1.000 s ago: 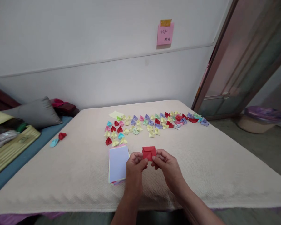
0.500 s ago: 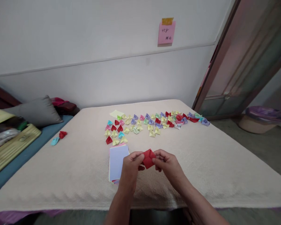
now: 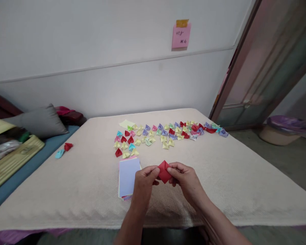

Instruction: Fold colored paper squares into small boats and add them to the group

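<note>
Between my two hands is a small folded piece of red paper (image 3: 164,172), diamond-shaped with a crease running down from its top corner. My left hand (image 3: 146,177) pinches its left corner with thumb and fingers. On the opposite corner, my right hand (image 3: 182,175) grips it the same way, thumb on the near face. Both hands hold it above the cloth-covered table. Beside my left wrist lies a stack of coloured paper sheets (image 3: 129,175), lavender on top, partly covered by that hand.
Several small folded paper pieces (image 3: 148,141) in many colours spread across the back of the table (image 3: 91,190). A red and a light-blue folded piece (image 3: 59,154) lie at the left. A pale yellow sheet (image 3: 126,123) rests near the wall, which bears a pink note (image 3: 181,35).
The red paper has shifted slightly right and turned a little, its face now flatter towards me. Both hands moved slightly right with it, and the right thumb sits higher.
</note>
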`<action>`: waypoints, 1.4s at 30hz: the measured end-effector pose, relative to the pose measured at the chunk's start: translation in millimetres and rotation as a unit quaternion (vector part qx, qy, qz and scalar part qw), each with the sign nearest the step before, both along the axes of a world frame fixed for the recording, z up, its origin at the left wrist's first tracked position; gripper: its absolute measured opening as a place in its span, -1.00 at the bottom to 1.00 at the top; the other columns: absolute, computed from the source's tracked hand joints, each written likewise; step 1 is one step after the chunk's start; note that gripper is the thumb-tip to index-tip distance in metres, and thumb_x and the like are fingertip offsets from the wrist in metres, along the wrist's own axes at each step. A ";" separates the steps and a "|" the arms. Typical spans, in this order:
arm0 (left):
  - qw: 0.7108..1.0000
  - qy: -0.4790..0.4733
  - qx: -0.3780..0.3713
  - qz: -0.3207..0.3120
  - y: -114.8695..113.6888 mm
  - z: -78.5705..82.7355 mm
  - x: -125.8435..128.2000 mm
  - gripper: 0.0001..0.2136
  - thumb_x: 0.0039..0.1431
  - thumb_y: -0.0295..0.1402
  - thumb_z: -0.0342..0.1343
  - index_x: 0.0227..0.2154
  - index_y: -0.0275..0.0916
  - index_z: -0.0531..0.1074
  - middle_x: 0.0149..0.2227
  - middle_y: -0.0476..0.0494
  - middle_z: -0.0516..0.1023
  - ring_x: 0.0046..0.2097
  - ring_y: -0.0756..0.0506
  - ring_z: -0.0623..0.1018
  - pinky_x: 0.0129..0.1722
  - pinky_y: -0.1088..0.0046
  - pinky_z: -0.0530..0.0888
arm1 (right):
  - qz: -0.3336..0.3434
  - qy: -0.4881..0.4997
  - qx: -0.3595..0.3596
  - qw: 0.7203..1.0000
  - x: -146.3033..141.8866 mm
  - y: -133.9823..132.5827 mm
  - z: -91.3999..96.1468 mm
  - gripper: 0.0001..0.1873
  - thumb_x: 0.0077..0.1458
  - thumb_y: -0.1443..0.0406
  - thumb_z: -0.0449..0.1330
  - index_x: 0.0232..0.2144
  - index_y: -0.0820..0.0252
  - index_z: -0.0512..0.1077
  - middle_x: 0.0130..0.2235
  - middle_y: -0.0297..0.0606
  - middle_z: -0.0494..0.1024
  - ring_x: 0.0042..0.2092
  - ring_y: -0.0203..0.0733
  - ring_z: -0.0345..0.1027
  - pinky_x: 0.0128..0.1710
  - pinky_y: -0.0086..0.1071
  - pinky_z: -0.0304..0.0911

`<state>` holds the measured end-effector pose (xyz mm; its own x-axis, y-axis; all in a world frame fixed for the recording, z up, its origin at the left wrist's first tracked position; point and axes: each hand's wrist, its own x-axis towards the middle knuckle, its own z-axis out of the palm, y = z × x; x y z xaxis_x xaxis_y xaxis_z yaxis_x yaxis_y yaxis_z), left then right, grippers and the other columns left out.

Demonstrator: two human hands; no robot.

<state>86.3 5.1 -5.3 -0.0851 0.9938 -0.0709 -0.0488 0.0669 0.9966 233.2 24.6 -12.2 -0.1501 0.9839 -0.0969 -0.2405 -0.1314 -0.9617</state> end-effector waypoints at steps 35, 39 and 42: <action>0.984 0.061 0.153 0.060 -8.5 6.0 10.4 -0.85 0.01 -0.45 0.09 -0.61 -0.21 0.27 -0.50 0.02 0.41 -0.46 0.01 0.31 -0.43 0.52 0.25 | 0.033 0.019 0.109 0.993 8.9 -3.6 10.6 -0.80 -0.12 0.32 0.29 -0.37 0.13 0.38 -0.30 -0.28 0.49 -0.34 -0.22 0.37 -0.33 -0.36 0.27; 0.976 0.088 0.192 0.055 -13.0 9.8 11.6 -0.83 0.09 -0.40 0.05 -0.58 -0.20 0.27 -0.45 -0.02 0.45 -0.34 -0.04 0.41 -0.30 0.48 0.31 | 0.035 -0.053 0.110 0.992 7.6 -2.5 12.0 -0.83 -0.04 0.23 0.24 -0.36 0.18 0.46 -0.46 -0.31 0.47 -0.40 -0.22 0.35 -0.37 -0.35 0.28; 0.972 0.111 0.199 0.058 -14.6 8.6 12.9 -0.90 0.10 -0.40 0.05 -0.51 -0.19 0.33 -0.41 -0.04 0.48 -0.33 -0.05 0.44 -0.28 0.47 0.33 | 0.033 -0.088 0.145 0.985 7.4 -1.7 12.5 -0.85 0.00 0.23 0.20 -0.47 0.18 0.50 -0.50 -0.31 0.45 -0.44 -0.24 0.33 -0.42 -0.37 0.26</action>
